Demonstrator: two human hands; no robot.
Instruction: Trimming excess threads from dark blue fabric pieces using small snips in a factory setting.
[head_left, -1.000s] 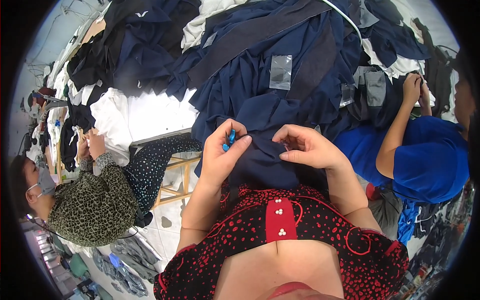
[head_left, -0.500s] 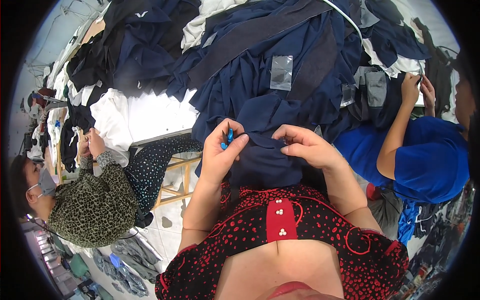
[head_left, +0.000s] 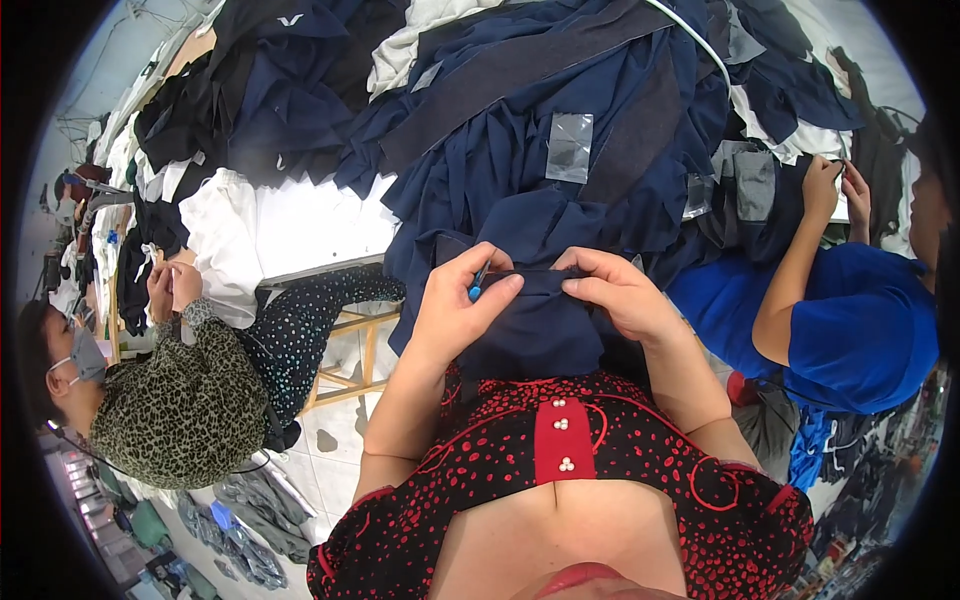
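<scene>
Between my two hands a navy cloth [head_left: 530,335] is drawn out along a folded edge, its lower part hanging in front of my body. My left hand [head_left: 460,300] is closed, pinching that edge between thumb and forefinger. A small pair of blue-handled thread snips [head_left: 477,288] is also tucked in its fingers, mostly covered by them. On the other end of the edge, my right hand [head_left: 620,295] pinches the cloth with thumb and forefinger. The cloth runs up into a large navy heap beyond my hands.
The navy fabric heap [head_left: 480,140] bears dark strips and a clear plastic packet [head_left: 569,147]. White cloth [head_left: 225,225] lies on the white table [head_left: 320,225] at left. A co-worker in leopard print [head_left: 180,400] sits left, another in blue [head_left: 850,320] right, both handling something.
My hands have drawn the cloth edge straighter between them. The snips have turned in my left hand, so their blades no longer stick up openly. The right fingers have closed on the cloth.
</scene>
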